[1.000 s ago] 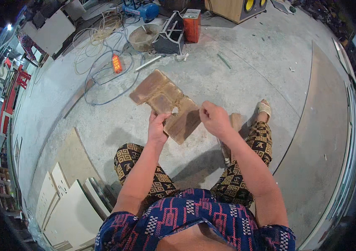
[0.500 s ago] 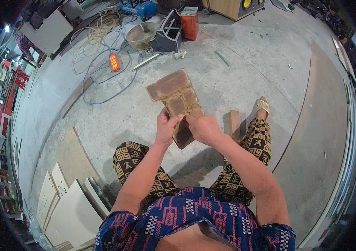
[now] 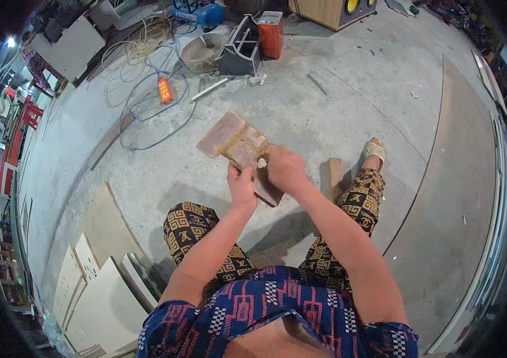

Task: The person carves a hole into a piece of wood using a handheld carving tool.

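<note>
Between my knees I hold up a brown piece [image 3: 242,153] made of flat panels with rough tan seams between them; its exact kind is not plain. My left hand [image 3: 242,188] is closed on its lower left edge, thumb on top. Along the right edge, my right hand [image 3: 287,172] is curled shut against the piece, and its fingertips are hidden. A small white wad [image 3: 262,162] shows beside the right fingers. The darker lower part of the piece sticks out below, between both hands.
A wooden block [image 3: 335,173] stands by my right foot. Ahead lie an orange power strip [image 3: 165,90] with blue cable, a white strip [image 3: 210,89], a dark tool tote [image 3: 240,53] and a red can [image 3: 270,39]. Panels [image 3: 107,298] lean at left; a large sheet [image 3: 444,179] lies right.
The brown piece has tilted and shifted slightly left and down at its far end. My right hand has moved up along its edge, and the white wad now shows.
</note>
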`<action>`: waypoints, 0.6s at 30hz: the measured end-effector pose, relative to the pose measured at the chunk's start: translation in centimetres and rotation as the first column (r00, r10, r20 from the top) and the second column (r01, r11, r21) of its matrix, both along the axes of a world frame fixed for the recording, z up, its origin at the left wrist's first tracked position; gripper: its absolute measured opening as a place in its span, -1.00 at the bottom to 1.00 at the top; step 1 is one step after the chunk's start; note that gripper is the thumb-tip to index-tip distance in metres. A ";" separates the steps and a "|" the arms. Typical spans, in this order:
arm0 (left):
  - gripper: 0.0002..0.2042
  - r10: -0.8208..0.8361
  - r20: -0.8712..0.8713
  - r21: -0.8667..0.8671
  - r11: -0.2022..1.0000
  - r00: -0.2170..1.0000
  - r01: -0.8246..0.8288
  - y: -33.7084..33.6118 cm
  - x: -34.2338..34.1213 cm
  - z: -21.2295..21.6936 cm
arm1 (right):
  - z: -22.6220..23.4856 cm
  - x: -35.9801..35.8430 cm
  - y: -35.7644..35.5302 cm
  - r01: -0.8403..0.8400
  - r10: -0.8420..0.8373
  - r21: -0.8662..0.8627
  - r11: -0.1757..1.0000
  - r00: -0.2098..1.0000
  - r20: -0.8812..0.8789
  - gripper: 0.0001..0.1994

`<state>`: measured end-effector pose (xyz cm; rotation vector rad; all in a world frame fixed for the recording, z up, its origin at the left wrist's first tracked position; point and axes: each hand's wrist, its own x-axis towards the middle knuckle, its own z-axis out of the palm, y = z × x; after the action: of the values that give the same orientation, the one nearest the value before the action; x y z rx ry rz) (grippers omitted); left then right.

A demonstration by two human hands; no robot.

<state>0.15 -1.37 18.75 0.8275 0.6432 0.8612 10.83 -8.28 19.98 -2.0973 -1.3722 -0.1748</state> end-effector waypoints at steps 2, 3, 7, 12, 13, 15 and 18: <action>-0.70 0.046 0.055 0.009 0.999 0.997 -0.046 0.3 -0.3 -1.0 | -0.5 1.5 0.7 0.162 -0.163 -0.035 0.986 0.985 -0.052 -0.91; -0.70 0.051 0.056 0.013 0.999 0.997 -0.052 0.5 -0.5 -0.5 | -0.1 2.3 0.8 0.209 -0.208 -0.010 0.978 0.967 -0.145 -0.87; -0.66 -0.014 0.071 0.013 1.000 0.997 0.013 1.4 -1.7 1.6 | 1.1 3.4 0.5 0.266 -0.316 -0.213 0.940 0.914 -0.255 -0.82; -0.66 -0.075 0.143 0.025 0.997 0.987 0.073 2.6 -3.1 2.3 | 0.8 2.5 0.4 0.171 -0.202 -0.126 0.977 0.931 -0.304 -0.80; -0.65 -0.065 0.144 0.013 0.998 0.987 0.064 2.8 -3.0 2.2 | 0.8 2.2 0.4 0.103 -0.099 -0.014 0.995 0.908 -0.407 -0.78; -0.64 -0.056 0.146 0.000 0.998 0.988 0.057 3.1 -3.1 2.0 | 0.8 1.8 0.8 0.048 -0.036 0.006 0.999 0.825 -0.563 -0.73; -0.63 -0.121 0.172 -0.030 0.991 0.978 0.128 3.3 -3.3 2.3 | 0.2 1.5 1.2 -0.063 0.038 -0.003 0.998 0.638 -0.769 -0.64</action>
<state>-3.13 1.89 21.02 0.7403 0.4526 0.7922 12.38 -7.04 20.18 -1.7886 -0.8781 0.7128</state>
